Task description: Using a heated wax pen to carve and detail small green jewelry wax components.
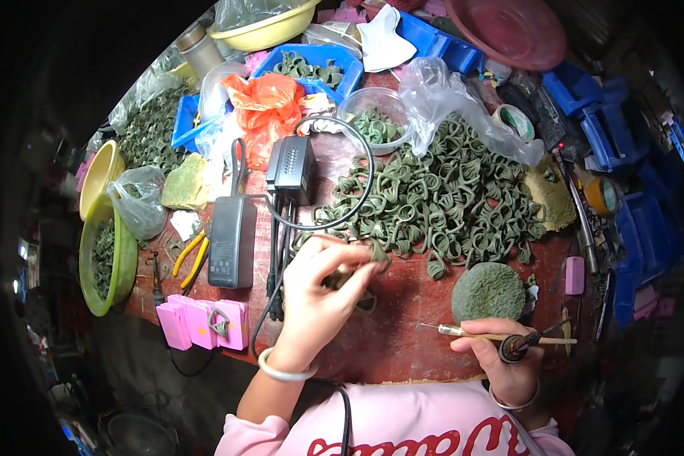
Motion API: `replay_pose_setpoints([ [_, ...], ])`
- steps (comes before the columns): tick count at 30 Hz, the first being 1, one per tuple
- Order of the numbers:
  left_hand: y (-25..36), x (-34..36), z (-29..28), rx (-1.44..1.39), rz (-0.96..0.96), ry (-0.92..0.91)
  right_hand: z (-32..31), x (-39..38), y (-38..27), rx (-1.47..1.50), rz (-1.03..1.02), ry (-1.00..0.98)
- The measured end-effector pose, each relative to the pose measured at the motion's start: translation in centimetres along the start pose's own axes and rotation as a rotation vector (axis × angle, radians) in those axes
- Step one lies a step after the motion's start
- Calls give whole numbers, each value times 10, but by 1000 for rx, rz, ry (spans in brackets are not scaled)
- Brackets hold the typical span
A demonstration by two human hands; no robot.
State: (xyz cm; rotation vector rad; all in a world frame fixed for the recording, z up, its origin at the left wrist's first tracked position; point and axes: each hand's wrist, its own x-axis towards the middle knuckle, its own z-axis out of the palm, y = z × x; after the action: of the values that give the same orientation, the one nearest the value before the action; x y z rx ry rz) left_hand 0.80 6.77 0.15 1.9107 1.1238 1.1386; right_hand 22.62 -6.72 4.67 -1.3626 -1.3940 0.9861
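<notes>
My left hand (pixel 315 285) is raised over the red table, thumb and fingers pinched on a small dark green ring (pixel 379 257). A few more green pieces lie beneath this hand, partly hidden by it. In my right hand (pixel 505 372), at the near right, lies a thin wooden-handled needle tool (pixel 561 341), its fine tip pointing left. The same hand also holds a dark pen-like tool (pixel 513 348) with a round collar; its rear points up and right. Just beyond this hand sits a round green sponge-like pad (pixel 488 292). Farther back spreads a large heap of green rings (pixel 448 201).
Left of my left hand are a black power adapter (pixel 232 243), yellow-handled pliers (pixel 191 258) and pink blocks (pixel 205 323), one bearing a ring. A black cable (pixel 368 186) loops over the middle. Green basin (pixel 129 262) at left, blue bins (pixel 642 228) at right, plastic bags behind.
</notes>
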Motion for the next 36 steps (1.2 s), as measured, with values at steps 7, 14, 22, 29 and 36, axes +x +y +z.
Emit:
replay_pose_setpoints([
  [7,31,-34,-11,-365,-72,-196,2,-8,0,110,137,162],
  [14,26,-49,1,-477,-130,-280,2,7,-6,82,-48,17],
  [22,24,-50,1,-529,-135,-324,11,0,3,41,8,119],
  [29,24,-51,2,-558,-195,-303,5,4,-8,-65,-42,33],
  [36,26,-52,-1,-458,-118,-145,-5,-1,8,-376,-316,100],
])
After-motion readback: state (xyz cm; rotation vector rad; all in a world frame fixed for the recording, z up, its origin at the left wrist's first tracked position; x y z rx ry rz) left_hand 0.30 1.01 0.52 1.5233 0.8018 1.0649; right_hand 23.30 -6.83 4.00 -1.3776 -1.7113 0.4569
